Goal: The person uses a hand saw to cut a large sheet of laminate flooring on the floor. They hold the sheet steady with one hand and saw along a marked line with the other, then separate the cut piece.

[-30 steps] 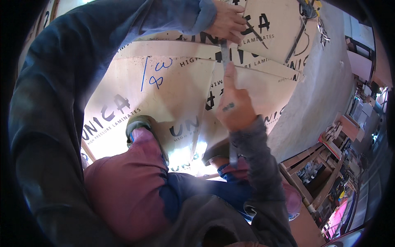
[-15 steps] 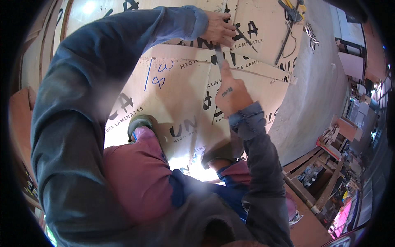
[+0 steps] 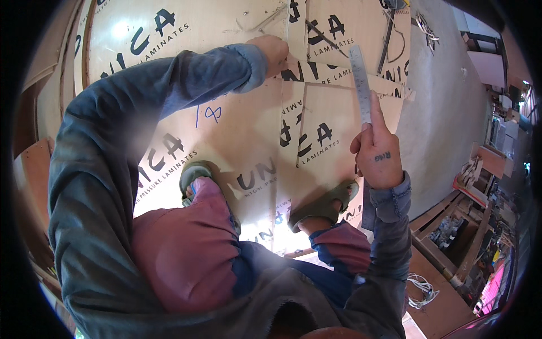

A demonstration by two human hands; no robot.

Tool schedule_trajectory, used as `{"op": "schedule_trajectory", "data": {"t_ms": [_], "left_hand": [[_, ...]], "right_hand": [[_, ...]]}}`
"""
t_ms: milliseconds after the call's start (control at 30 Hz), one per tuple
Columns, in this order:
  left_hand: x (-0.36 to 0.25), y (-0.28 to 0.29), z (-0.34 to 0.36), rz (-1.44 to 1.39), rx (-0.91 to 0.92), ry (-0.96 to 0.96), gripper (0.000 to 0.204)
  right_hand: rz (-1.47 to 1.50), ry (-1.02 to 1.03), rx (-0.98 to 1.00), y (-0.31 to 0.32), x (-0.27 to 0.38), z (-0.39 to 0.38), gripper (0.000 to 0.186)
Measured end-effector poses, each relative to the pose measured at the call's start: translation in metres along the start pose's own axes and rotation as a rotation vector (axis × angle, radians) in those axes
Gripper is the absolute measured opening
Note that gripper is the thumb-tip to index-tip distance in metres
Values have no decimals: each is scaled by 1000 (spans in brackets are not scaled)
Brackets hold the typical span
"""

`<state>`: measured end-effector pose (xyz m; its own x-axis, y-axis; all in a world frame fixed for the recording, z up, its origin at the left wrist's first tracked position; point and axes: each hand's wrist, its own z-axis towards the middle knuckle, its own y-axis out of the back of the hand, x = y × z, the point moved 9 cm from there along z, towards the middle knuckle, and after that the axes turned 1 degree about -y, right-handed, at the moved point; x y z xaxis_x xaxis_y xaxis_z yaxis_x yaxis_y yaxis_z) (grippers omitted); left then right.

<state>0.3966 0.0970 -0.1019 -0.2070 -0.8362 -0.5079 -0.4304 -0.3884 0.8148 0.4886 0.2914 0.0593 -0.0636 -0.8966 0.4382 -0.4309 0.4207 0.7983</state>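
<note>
My right hand (image 3: 379, 152) grips a long metal ruler (image 3: 358, 79), index finger stretched along it, its far end reaching over a narrow board strip. My left hand (image 3: 271, 56) is at the upper middle on pale printed laminate sheets (image 3: 226, 141), fingers curled down with tips hidden; whatever they hold I cannot make out. A dark thin rod (image 3: 324, 35) lies on the sheets right of it. My sandalled feet (image 3: 193, 175) rest on the sheets below.
A yellow-and-black tool (image 3: 400, 4) and dark bars lie at the top right. Beside the sheets runs a grey surface (image 3: 446, 124) with tangled wire (image 3: 427, 31). Wooden crates and scraps (image 3: 451, 231) line the right, near a coiled white cable (image 3: 422, 291). Wooden panels (image 3: 35, 169) stand left.
My right hand has moved right with the ruler, whose far end has left my left hand. My left hand has moved down-left, and its spread fingers have curled.
</note>
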Motion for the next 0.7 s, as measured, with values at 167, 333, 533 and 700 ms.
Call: {"op": "schedule_trajectory", "data": {"t_ms": [167, 333, 533, 700], "left_hand": [[13, 5, 6, -197, 3, 175, 28], [22, 4, 6, -305, -114, 164, 27], [10, 2, -2, -197, -205, -14, 27], [22, 35, -4, -274, -232, -2, 27]], "right_hand": [[15, 103, 74, -23, -2, 5, 68], [10, 94, 149, -40, 5, 11, 65], [33, 25, 123, -38, 1, 16, 61], [70, 115, 34, -54, -3, 34, 72]]}}
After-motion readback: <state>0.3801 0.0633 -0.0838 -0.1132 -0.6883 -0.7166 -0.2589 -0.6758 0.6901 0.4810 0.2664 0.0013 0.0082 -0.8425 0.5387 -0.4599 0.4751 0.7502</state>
